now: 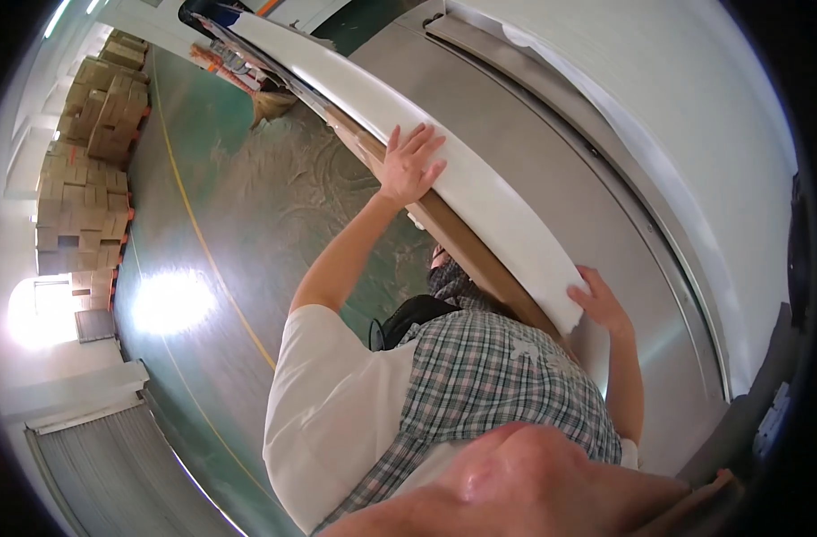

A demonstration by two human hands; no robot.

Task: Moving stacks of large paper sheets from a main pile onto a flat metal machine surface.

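Note:
A long white strip of smooth sheet material (498, 206) runs from the far left toward me, along the front edge of a grey metal bed (534, 125). My left hand (413, 168) rests palm down on the strip's near side, its fingers spread. At the strip's nearer end, my right hand (603, 302) touches the far edge with its fingers apart, holding nothing that I can see. Below the strip runs a brown front edge (471, 234). Whether it is wood or cardboard, I cannot tell.
Behind the metal bed rises a large white curved cover (686, 98). Stacked brown cartons (82, 206) line the wall at far left, across a green floor with a yellow line (196, 228). A broom-like bundle (270, 107) is beyond the strip's far part. A grey ribbed panel (113, 465) is lower left.

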